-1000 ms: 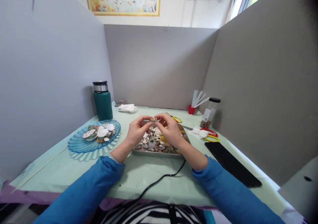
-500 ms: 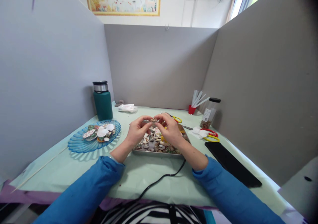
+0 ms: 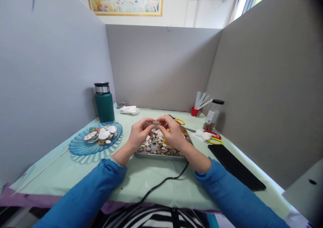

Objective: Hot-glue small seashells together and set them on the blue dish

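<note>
Both of my hands are raised over a metal tray (image 3: 161,155) filled with several small shells. My left hand (image 3: 139,133) and my right hand (image 3: 173,133) meet at the fingertips, pinching a small shell (image 3: 156,122) between them. The fingers of both hands are curled and pressed together around that shell. A black cable (image 3: 164,181) runs from under my right wrist toward the table's near edge. Blue sleeves cover both forearms.
A blue glass plate (image 3: 80,148) with larger shells lies at the left, a green flask (image 3: 104,102) behind it. Yellow scissors (image 3: 179,121), red-and-yellow scissors (image 3: 214,137), a red cup (image 3: 194,111), a jar (image 3: 212,115) and a black slab (image 3: 234,166) stand right. Grey partitions wall three sides.
Nothing has visibly changed beyond a slight shift of the fingertips around the shell.
</note>
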A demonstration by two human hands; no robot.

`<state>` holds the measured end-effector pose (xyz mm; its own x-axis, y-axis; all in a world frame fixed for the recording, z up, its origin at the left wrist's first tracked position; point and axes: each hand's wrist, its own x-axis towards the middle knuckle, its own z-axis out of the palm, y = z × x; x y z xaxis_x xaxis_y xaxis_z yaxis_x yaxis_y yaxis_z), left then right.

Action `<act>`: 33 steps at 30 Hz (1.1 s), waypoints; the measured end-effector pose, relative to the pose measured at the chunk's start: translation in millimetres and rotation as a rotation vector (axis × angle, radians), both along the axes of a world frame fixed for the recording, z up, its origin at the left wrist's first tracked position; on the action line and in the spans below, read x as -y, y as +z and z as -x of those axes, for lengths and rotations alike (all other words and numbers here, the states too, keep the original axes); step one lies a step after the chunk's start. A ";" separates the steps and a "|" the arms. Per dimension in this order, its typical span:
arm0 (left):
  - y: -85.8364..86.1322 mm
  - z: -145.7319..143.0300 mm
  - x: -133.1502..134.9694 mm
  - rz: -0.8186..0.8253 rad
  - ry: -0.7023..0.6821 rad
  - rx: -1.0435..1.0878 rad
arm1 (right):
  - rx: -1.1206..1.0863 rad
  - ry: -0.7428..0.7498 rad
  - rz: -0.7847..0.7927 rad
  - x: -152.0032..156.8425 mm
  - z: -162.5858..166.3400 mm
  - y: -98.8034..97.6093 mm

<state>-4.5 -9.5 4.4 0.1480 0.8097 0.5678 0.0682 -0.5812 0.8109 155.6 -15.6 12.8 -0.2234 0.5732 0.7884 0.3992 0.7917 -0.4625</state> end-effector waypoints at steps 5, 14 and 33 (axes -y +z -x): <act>-0.8 -1.4 -1.6 0.007 -0.057 0.066 | -0.026 -0.027 0.001 -0.4 1.2 -1.3; -1.1 -1.6 -3.4 0.070 -0.044 0.107 | -0.074 -0.084 -0.044 -3.0 0.6 -2.7; -0.6 -1.5 -5.5 0.174 -0.079 0.159 | -0.050 -0.055 -0.035 -2.9 1.8 -4.5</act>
